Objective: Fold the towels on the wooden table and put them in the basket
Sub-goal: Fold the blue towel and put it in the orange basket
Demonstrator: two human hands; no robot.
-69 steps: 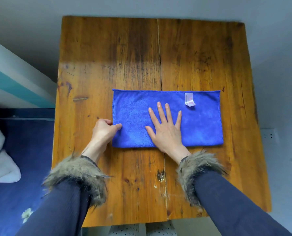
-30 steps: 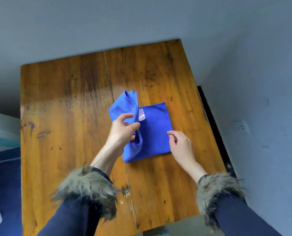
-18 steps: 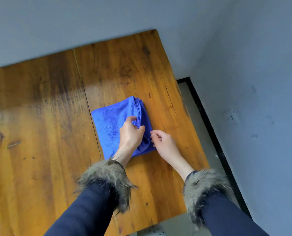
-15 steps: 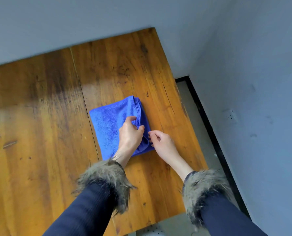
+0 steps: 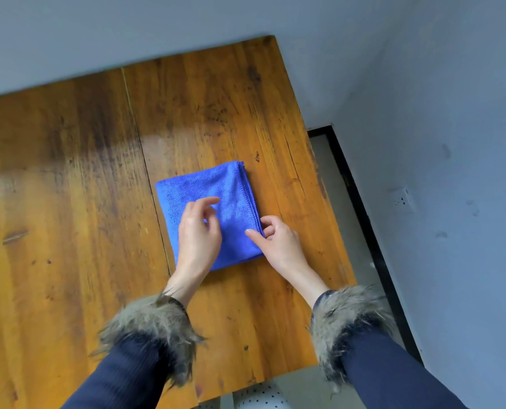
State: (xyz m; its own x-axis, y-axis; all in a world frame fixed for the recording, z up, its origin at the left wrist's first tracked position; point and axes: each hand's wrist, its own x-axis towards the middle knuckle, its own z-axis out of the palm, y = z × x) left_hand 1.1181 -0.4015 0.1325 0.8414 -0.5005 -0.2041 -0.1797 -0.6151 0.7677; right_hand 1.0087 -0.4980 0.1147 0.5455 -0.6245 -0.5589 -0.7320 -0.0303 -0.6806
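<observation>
Your blue towel (image 5: 207,214) lies flat on the wooden desk (image 5: 68,202), folded into a small square, closer to the right edge than the left and about halfway between the far edge and the near one. Your left hand (image 5: 198,231) is over the towel with its fingers loosely bent, and it holds nothing that I can see. Your right hand (image 5: 278,240) is at the towel's right edge, near the corner closest to you, and its thumb and fingers seem to pinch the stacked layers there. The folding looks done, so I think you are at the step of picking the towel up. The basket does not show here, so you need to look for it first. For the next move, get a good hold on all the layers at once, maybe with a hand under the square, so it does not fall open when you lift it. Then carry it flat to the basket.
</observation>
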